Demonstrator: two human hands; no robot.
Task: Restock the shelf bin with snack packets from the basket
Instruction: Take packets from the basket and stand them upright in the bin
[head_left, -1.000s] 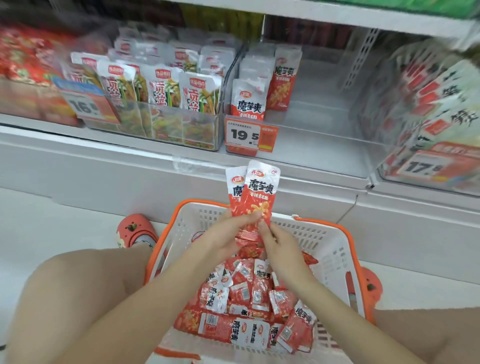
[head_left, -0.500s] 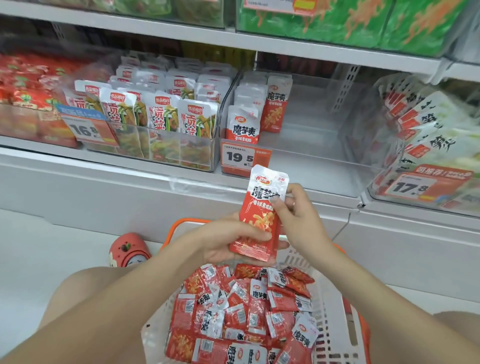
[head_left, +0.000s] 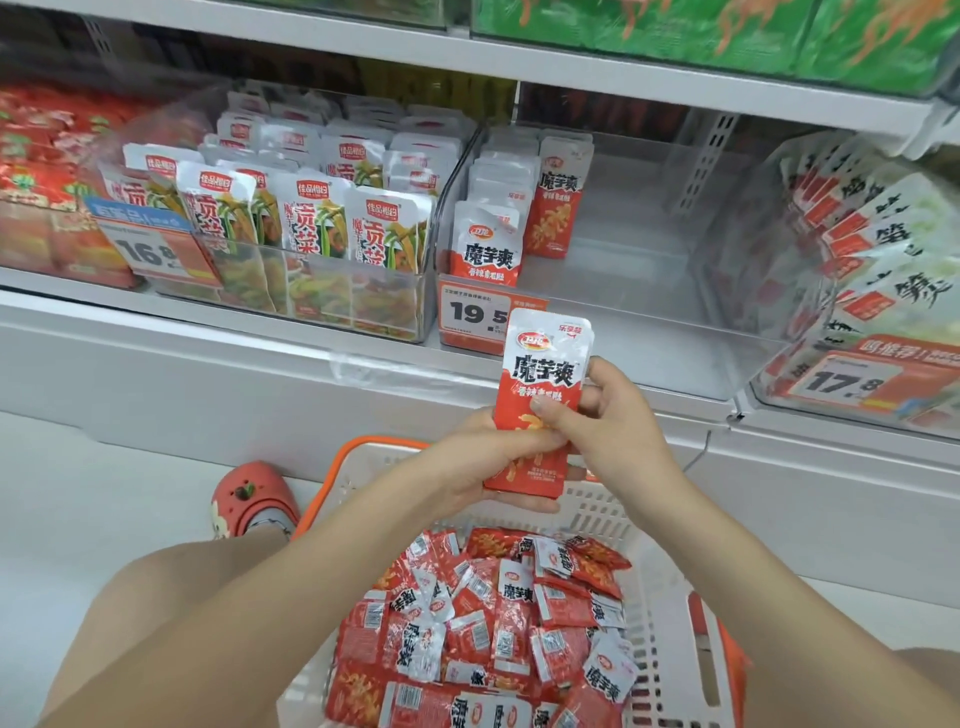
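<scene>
Head view: both hands grip upright snack packets (head_left: 540, 405) above the basket (head_left: 670, 613).
Left hand (head_left: 483, 462) and right hand (head_left: 602, 415) pinch them; next, probably stand them in the shelf bin (head_left: 691, 358).

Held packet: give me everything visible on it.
The held packet is a flat glossy pouch, white at the top with a red logo and black characters, red below. It stands upright above the basket, below the shelf bin. The left hand grips its lower part; the right hand pinches its middle.
</scene>
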